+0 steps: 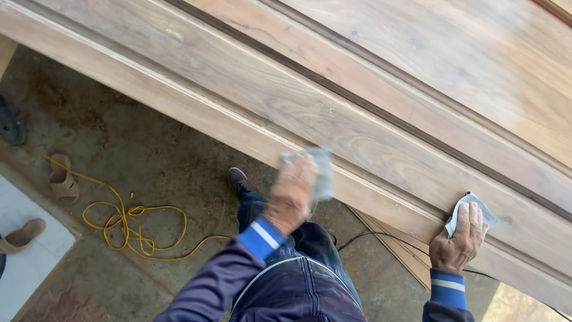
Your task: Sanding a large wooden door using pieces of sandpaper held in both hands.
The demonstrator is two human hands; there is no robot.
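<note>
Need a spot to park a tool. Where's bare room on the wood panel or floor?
The wooden panel is bare above the dark groove, up and right of both hands. Its lower edge is crowded: the left hand and the right hand each press a sanding sheet there. The concrete floor is free between the yellow cord and the panel edge.

Door panel (381,101) runs diagonally above floor (149,149); cord (128,223) coiled lower left, sandal (62,179) beside it; shoe (238,179) prob. under panel edge.
</note>
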